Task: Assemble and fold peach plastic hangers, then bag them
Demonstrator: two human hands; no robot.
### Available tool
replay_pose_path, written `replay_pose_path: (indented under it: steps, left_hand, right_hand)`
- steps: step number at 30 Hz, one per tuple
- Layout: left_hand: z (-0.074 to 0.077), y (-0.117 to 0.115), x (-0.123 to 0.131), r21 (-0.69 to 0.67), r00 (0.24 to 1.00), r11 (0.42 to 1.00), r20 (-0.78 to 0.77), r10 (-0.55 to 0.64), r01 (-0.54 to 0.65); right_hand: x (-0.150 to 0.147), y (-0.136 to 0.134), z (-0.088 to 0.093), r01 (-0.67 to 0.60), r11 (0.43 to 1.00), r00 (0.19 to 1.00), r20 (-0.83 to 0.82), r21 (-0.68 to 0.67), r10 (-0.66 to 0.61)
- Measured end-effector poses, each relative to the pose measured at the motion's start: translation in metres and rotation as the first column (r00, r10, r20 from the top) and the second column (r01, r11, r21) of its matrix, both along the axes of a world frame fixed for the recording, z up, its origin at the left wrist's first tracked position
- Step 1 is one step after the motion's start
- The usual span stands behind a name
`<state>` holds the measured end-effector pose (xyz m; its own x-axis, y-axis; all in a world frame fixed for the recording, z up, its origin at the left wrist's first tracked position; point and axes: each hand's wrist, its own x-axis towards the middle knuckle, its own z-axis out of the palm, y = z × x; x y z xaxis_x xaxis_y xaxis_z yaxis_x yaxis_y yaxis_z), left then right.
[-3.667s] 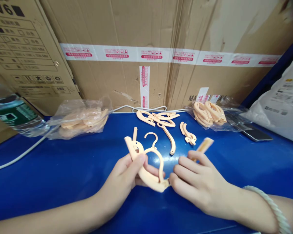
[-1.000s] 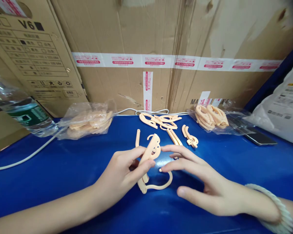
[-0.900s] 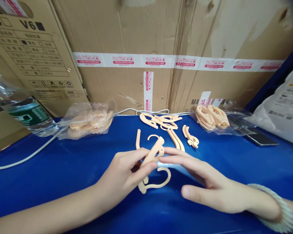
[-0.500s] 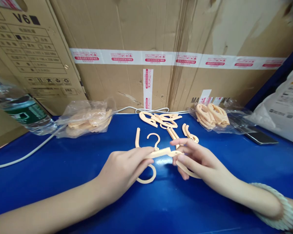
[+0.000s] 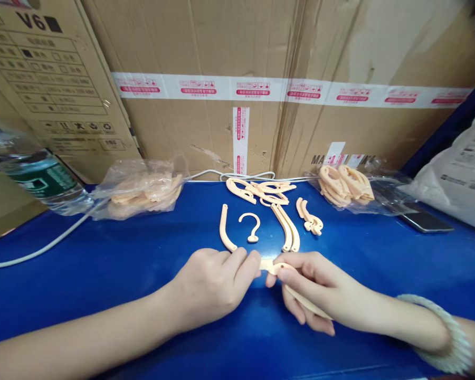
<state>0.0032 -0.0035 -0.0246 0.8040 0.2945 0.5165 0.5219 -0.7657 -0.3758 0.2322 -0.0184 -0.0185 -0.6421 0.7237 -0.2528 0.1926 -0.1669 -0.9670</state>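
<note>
The hanger piece (image 5: 269, 266) has shifted toward the front edge of the counter (image 5: 253, 348), its joint showing between the left hand (image 5: 217, 285), clenched around one end, and the pinching right hand (image 5: 320, 282).

Smooth plastic hanger piece (image 5: 306, 301), glossy tabletop (image 5: 364, 253) (catching light), matt cardboard (image 5: 201, 42)

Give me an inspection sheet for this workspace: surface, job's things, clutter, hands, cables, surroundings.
Surface: glossy blue tabletop.
Job's things: curved peach plastic workpiece, gripped; curled peach plastic hook and bent peach plastic strips, lying loose.
Clutter: clear plastic bottle with green label; flat black phone; clear plastic bags of peach parts.
Hands: left hand and right hand grip the workpiece.
Cables: white cables, left side and rear edge.
Surroundings: brown cardboard boxes behind; white package, right.
</note>
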Motion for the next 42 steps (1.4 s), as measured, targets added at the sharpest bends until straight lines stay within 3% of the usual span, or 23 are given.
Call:
replay_pose_path:
  steps: [4, 9, 14, 17, 18, 19, 20, 22, 24, 26, 28, 30, 32, 34, 36, 39, 42]
  left_hand:
    - [0.002, -0.002, 0.003, 0.056, 1.000, 0.998, 0.007, -0.017, 0.017]
    - [0.005, -0.006, 0.004, 0.102, 1.000, 0.995, 0.005, -0.005, 0.005]
    - [0.008, -0.008, 0.004, 0.102, 1.000, 0.995, 0.001, 0.000, -0.001]
    - [0.010, -0.007, 0.002, -0.067, 0.999, 0.997, 0.021, 0.028, -0.026]
    - [0.010, -0.006, 0.002, -0.143, 0.998, 0.989, 0.037, 0.041, -0.036]
    - [0.010, -0.005, 0.001, -0.205, 0.997, 0.978, 0.059, 0.053, -0.040]
    - [0.011, -0.005, 0.000, -0.250, 0.994, 0.967, 0.083, 0.068, -0.045]
    - [0.013, -0.004, -0.001, -0.330, 0.984, 0.942, 0.139, 0.109, -0.058]
    - [0.017, -0.003, -0.003, -0.512, 0.963, 0.857, 0.196, 0.187, -0.063]
    - [0.021, -0.002, -0.005, -0.750, 0.923, 0.661, 0.233, 0.305, -0.029]
    - [0.024, 0.000, -0.007, -0.925, 0.865, 0.369, 0.258, 0.431, 0.092]
    - [0.024, 0.004, -0.009, -0.954, 0.791, 0.069, 0.282, 0.543, 0.292]
    - [0.024, 0.009, -0.011, -0.875, 0.724, -0.130, 0.292, 0.625, 0.466]
    - [0.026, 0.011, -0.013, -0.816, 0.674, -0.194, 0.288, 0.681, 0.545]
    - [0.029, 0.011, -0.015, -0.802, 0.629, -0.170, 0.296, 0.718, 0.572]
    - [0.034, 0.010, -0.017, -0.790, 0.576, -0.130, 0.312, 0.756, 0.599]
    - [0.034, 0.011, -0.020, -0.755, 0.541, -0.151, 0.300, 0.786, 0.638]
  right_hand:
    - [-0.003, -0.005, -0.003, 0.033, 0.996, 0.999, 0.040, 0.081, -0.036]
    - [-0.005, -0.009, -0.003, 0.054, 0.930, 0.990, 0.101, 0.363, -0.096]
    - [-0.002, -0.010, -0.004, 0.022, 0.730, 0.975, 0.147, 0.683, -0.167]
    - [0.000, -0.013, -0.005, -0.076, 0.564, 0.968, 0.196, 0.822, -0.156]
    - [0.000, -0.014, -0.005, -0.096, 0.534, 0.968, 0.203, 0.840, -0.145]
    - [0.000, -0.014, -0.005, -0.093, 0.543, 0.971, 0.197, 0.834, -0.137]
    - [-0.001, -0.014, -0.004, -0.062, 0.600, 0.975, 0.176, 0.798, -0.133]
    - [-0.001, -0.011, 0.001, 0.052, 0.768, 0.987, 0.086, 0.638, -0.139]
    - [0.003, -0.005, 0.009, 0.137, 0.851, 0.988, -0.007, 0.507, -0.155]
    - [0.014, 0.003, 0.020, 0.190, 0.818, 0.980, -0.051, 0.544, -0.193]
    - [0.030, 0.015, 0.032, 0.218, 0.682, 0.964, -0.044, 0.698, -0.263]
    - [0.051, 0.029, 0.040, 0.204, 0.480, 0.940, -0.033, 0.853, -0.340]
    - [0.069, 0.045, 0.040, 0.163, 0.260, 0.908, -0.042, 0.952, -0.417]
    - [0.082, 0.060, 0.034, 0.114, 0.093, 0.881, -0.058, 0.989, -0.469]
    - [0.088, 0.071, 0.023, 0.033, 0.029, 0.887, -0.016, 0.999, -0.462]
    - [0.088, 0.079, 0.006, -0.096, 0.051, 0.899, 0.109, 0.994, -0.423]
    - [0.087, 0.082, -0.005, -0.191, 0.102, 0.882, 0.217, 0.976, -0.419]
